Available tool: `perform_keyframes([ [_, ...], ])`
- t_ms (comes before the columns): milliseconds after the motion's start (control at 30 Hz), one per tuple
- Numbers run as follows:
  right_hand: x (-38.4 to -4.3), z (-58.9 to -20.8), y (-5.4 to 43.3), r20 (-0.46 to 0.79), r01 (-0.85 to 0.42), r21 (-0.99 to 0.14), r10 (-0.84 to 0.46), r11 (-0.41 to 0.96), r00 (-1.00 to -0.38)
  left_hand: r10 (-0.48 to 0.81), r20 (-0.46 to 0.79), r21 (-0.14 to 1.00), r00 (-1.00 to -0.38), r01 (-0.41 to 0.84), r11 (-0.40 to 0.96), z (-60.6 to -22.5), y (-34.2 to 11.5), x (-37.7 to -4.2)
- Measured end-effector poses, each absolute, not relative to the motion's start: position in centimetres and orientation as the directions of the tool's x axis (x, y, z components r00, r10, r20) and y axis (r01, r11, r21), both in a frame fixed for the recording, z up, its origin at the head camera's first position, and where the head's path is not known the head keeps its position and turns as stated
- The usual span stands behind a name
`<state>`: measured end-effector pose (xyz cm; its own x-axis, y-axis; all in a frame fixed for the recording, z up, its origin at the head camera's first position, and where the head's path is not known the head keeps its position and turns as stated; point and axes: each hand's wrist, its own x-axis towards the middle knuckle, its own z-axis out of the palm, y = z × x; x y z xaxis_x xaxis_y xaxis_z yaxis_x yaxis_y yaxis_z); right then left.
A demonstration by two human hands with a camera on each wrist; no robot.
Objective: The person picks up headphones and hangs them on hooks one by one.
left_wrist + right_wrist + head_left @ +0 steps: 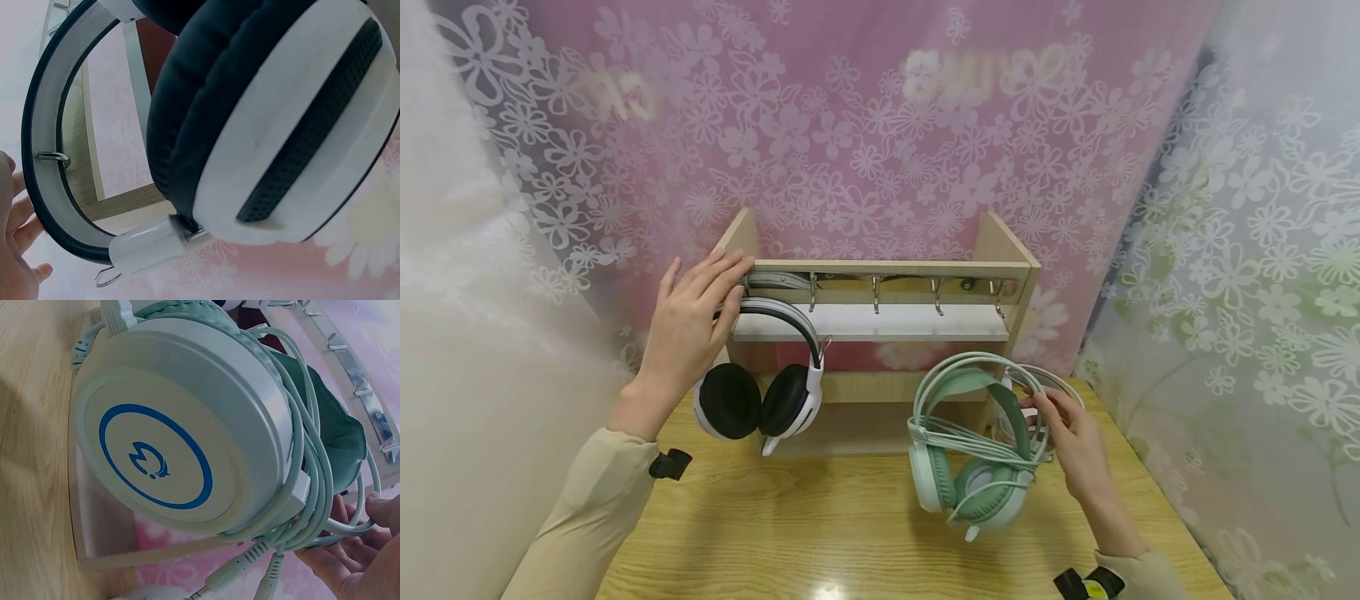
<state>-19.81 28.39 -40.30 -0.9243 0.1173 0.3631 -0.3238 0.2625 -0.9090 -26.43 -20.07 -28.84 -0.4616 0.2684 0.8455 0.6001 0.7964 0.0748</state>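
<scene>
A pair of white-and-black headphones [811,392] hangs by its headband from a hook at the left end of a wooden rack [887,268]. My left hand [692,321] rests with extended fingers on the rack's top left corner, beside that headband; in the left wrist view, its fingers [25,234] lie near the band. At the right, my right hand [1071,433] grips a mint-green headset [932,479] by the side of its headband, in front of the rack. Its cable [322,481] is wound around it, with the plug [237,569] dangling in the right wrist view.
Several metal hooks [876,293] line the rack's upper rail, above a white shelf [887,323]. Another headset's pale band [1060,379] shows behind my right hand, mostly hidden. The rack stands on a wood-grain table [820,517], between flowered curtains [865,150].
</scene>
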Motion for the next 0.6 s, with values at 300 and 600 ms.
perform_keyframes([
  [300, -20.3, -39.4, 27.2, 0.399, -0.357, -0.879, 0.08, 0.315, -0.913, 0.269, 0.844, 0.075, -0.464, 0.599, 0.797, -28.8, -20.0, -26.4],
  [600, -20.8, -38.3, 25.8, 0.421, -0.393, -0.882, 0.058, 0.26, -0.905, 0.264, 0.846, 0.078, -0.464, 0.597, 0.798, -28.8, -20.0, -26.4],
])
